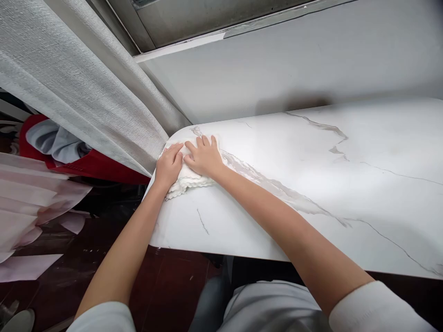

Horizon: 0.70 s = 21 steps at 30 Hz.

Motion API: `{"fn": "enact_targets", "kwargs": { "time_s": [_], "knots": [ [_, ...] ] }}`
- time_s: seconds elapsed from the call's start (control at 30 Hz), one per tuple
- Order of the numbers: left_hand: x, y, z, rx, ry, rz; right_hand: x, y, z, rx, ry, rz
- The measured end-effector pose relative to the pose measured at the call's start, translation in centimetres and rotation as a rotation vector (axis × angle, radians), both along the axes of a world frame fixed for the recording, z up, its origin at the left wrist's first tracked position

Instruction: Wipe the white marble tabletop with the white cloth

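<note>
A folded white cloth (187, 182) with a wavy edge lies at the far left corner of a white marble-patterned table (311, 184). My left hand (169, 165) rests flat on the cloth's left part, fingers stretched out and together. My right hand (204, 156) lies flat on the cloth beside it, fingers extended toward the table's back edge. Both palms press down on the cloth; most of it is hidden under them.
A grey curtain (86, 92) hangs at the left and touches the table's corner. Behind it are a red object (93, 163) with grey fabric and pink sheets (31, 203). A grey wall (277, 60) runs behind the table. Dark reddish floor lies below.
</note>
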State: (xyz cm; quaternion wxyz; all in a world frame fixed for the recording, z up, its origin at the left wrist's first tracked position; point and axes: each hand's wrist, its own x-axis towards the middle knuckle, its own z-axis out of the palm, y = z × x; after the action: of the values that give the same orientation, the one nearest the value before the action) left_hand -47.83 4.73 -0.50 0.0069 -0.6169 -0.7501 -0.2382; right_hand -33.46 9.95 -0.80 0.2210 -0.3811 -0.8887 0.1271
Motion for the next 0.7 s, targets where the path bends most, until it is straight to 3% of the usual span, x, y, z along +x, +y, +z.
{"fn": "enact_targets", "kwargs": {
  "time_s": [0.33,0.5,0.7],
  "knots": [
    [-3.0,8.3,-0.9,-0.03,0.104,-0.043,-1.4,5.6,0.1,-0.018,-0.061,-0.054],
    [-2.1,10.8,-0.4,-0.062,0.15,-0.069,-1.0,7.8,0.0,-0.003,-0.085,-0.092],
    [0.5,13.7,-0.3,-0.094,0.173,-0.087,1.4,9.9,0.1,-0.025,-0.048,-0.138]
  ]
}}
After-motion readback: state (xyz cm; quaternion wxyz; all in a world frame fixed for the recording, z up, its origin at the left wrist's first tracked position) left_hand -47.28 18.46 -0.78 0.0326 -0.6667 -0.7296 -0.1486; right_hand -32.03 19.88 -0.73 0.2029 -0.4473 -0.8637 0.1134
